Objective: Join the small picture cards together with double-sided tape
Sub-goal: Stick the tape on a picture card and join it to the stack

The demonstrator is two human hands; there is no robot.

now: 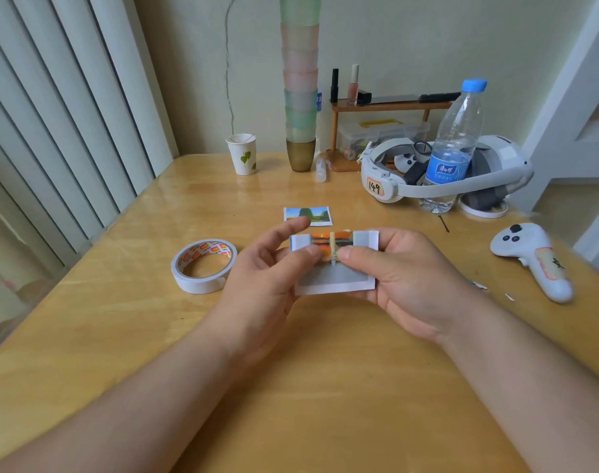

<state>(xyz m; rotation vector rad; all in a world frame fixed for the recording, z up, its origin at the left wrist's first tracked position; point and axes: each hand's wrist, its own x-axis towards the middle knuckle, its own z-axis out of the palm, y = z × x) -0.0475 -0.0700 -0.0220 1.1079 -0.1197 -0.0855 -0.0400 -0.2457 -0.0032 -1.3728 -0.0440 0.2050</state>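
Both forearms enter from the near edge, wrists raised off the table (pixel 325 404); the joined picture cards (pixel 334 262) are held above it between the hands, probably so the thumbs can work the pale tape strip (pixel 332 249) crossing them; left hand (pixel 267 278) pinches the cards' left side, thumb on top, index finger lifted free; right hand (pixel 404 278) cradles the right side, thumb pressing beside the strip; tape roll (pixel 204 266) lies left, within reach; a loose landscape card (pixel 307 215) waits just beyond, likely next to be joined.

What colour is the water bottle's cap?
Blue; the cap tops the clear water bottle, shown best in the head view.
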